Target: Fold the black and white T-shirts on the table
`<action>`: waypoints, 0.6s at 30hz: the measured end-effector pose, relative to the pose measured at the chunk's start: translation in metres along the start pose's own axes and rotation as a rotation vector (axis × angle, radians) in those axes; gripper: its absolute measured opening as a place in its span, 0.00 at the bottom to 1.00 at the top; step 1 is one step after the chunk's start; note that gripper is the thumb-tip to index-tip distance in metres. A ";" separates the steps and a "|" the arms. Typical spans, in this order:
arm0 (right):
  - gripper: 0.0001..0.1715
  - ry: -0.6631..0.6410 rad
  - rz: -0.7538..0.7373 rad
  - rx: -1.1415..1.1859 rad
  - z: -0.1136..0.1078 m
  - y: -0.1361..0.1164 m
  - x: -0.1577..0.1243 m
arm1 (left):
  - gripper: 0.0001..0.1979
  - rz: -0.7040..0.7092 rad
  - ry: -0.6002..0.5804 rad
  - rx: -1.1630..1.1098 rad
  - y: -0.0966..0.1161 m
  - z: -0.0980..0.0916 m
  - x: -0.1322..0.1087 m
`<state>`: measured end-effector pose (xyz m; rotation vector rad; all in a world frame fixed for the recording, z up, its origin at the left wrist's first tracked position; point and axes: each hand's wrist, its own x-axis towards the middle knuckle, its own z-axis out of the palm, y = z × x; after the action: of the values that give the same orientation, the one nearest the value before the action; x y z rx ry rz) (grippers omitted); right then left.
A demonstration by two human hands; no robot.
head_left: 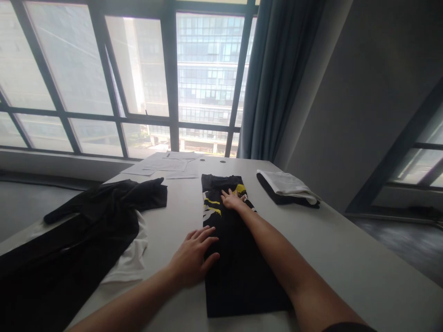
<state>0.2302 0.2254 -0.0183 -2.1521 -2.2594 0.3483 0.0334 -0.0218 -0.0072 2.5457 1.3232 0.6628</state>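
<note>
resting on black garment point(238, 272), right hand point(232, 199), left hand point(194, 255) at edge

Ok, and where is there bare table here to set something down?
Widest: the white table right of the right arm, nearer than the folded cloths. Smaller: between the loose garment pile and the printed garment, beyond the left hand. Crowded: the left side, under that pile; the far left, under papers; the middle, under the printed garment.
</note>
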 end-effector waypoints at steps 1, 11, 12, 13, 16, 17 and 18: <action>0.34 0.000 -0.001 -0.004 0.000 0.001 0.003 | 0.20 -0.003 -0.009 -0.007 0.000 -0.001 0.000; 0.39 0.079 -0.122 0.084 -0.007 0.016 -0.030 | 0.23 0.062 -0.080 -0.037 -0.001 -0.006 0.000; 0.38 0.114 -0.163 0.108 -0.008 0.023 -0.040 | 0.22 0.065 -0.070 -0.037 -0.002 -0.005 0.000; 0.37 0.147 -0.215 0.129 -0.010 0.031 -0.050 | 0.19 0.066 -0.057 -0.037 -0.002 -0.004 0.000; 0.30 0.200 -0.365 0.172 -0.013 0.061 -0.082 | 0.16 0.076 -0.017 -0.043 -0.004 -0.001 -0.001; 0.27 0.206 -0.392 0.177 -0.013 0.072 -0.093 | 0.16 0.092 -0.009 -0.048 -0.004 -0.001 -0.001; 0.25 0.213 -0.405 0.181 -0.013 0.082 -0.104 | 0.16 0.117 -0.003 -0.056 -0.004 -0.002 -0.002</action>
<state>0.3197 0.1280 -0.0032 -1.5201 -2.3573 0.2848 0.0287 -0.0214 -0.0080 2.5935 1.1451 0.7069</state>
